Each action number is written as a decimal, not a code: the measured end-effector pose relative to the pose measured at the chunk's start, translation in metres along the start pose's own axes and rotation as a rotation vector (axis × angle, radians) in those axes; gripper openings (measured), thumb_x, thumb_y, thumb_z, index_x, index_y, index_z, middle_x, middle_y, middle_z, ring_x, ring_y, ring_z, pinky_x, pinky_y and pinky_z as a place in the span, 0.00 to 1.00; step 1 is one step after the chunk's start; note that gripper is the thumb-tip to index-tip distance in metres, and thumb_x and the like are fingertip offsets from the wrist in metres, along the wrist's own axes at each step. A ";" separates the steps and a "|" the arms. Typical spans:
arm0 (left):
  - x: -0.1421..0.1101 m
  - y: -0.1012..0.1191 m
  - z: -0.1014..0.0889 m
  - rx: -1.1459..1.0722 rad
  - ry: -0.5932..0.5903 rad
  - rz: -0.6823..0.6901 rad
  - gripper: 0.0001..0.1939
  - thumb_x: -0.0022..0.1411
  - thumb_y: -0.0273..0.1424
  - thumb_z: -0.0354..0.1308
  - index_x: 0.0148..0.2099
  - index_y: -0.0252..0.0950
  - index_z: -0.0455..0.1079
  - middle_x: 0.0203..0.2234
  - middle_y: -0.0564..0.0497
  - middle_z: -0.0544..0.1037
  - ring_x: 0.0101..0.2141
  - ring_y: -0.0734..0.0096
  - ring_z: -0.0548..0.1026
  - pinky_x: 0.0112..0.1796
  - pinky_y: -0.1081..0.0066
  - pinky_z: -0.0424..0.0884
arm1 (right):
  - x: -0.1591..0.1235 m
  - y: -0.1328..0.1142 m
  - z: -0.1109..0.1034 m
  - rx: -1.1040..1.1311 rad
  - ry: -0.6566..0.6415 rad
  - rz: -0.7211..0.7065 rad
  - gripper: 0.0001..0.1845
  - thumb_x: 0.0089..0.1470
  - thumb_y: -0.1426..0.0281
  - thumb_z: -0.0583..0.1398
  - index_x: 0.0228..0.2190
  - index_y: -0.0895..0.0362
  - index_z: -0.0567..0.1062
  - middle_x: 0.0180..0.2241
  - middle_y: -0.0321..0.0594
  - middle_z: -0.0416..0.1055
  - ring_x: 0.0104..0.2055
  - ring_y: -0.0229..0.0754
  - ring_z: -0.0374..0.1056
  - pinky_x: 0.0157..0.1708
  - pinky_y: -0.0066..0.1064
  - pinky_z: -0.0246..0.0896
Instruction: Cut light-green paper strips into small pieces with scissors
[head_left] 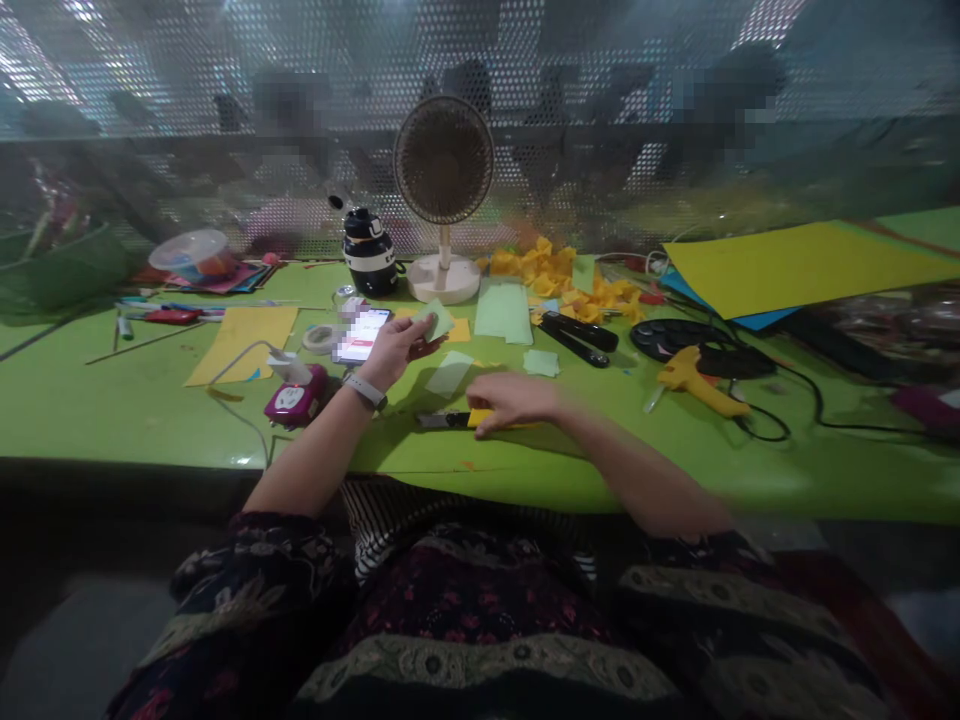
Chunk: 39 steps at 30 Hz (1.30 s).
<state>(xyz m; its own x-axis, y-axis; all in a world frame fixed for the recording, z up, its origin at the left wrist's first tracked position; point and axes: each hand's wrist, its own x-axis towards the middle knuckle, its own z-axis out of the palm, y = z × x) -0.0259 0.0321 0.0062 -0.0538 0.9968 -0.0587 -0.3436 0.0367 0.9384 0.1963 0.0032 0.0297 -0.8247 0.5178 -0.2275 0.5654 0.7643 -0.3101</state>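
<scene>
My left hand (pixel 397 350) is raised over the green table (pixel 112 400) and pinches a small pale green paper piece (pixel 436 318) between thumb and fingers. A white band sits on that wrist. My right hand (pixel 510 400) lies low on the table near its front edge, fingers curled onto a yellow-handled cutter (pixel 457 419) with a dark blade end pointing left. The hand is slightly smeared by motion. More pale green paper pieces (pixel 504 310) lie just beyond both hands. A lit phone (pixel 361 335) rests behind my left hand.
A small fan (pixel 444 190) and black bottle (pixel 369 252) stand at the back. Yellow paper flowers (pixel 555 275), a black stapler (pixel 579 338), a yellow glue gun (pixel 694 380) with cable and big yellow sheets (pixel 802 265) lie right. A pink charger (pixel 294 398), tape roll and yellow paper lie left.
</scene>
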 end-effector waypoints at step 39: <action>0.001 0.006 -0.012 0.097 -0.222 0.078 0.28 0.36 0.44 0.80 0.23 0.31 0.67 0.18 0.56 0.73 0.24 0.70 0.81 0.25 0.75 0.80 | -0.069 0.034 -0.067 0.712 0.260 0.088 0.17 0.58 0.56 0.63 0.42 0.55 0.80 0.33 0.38 0.80 0.28 0.37 0.71 0.29 0.29 0.66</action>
<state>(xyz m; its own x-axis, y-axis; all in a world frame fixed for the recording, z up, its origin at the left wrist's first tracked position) -0.0389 0.0326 0.0080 0.1345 0.9876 0.0814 -0.2545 -0.0450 0.9660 0.2719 0.0194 0.0969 -0.7029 0.7066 -0.0817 0.4286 0.3290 -0.8415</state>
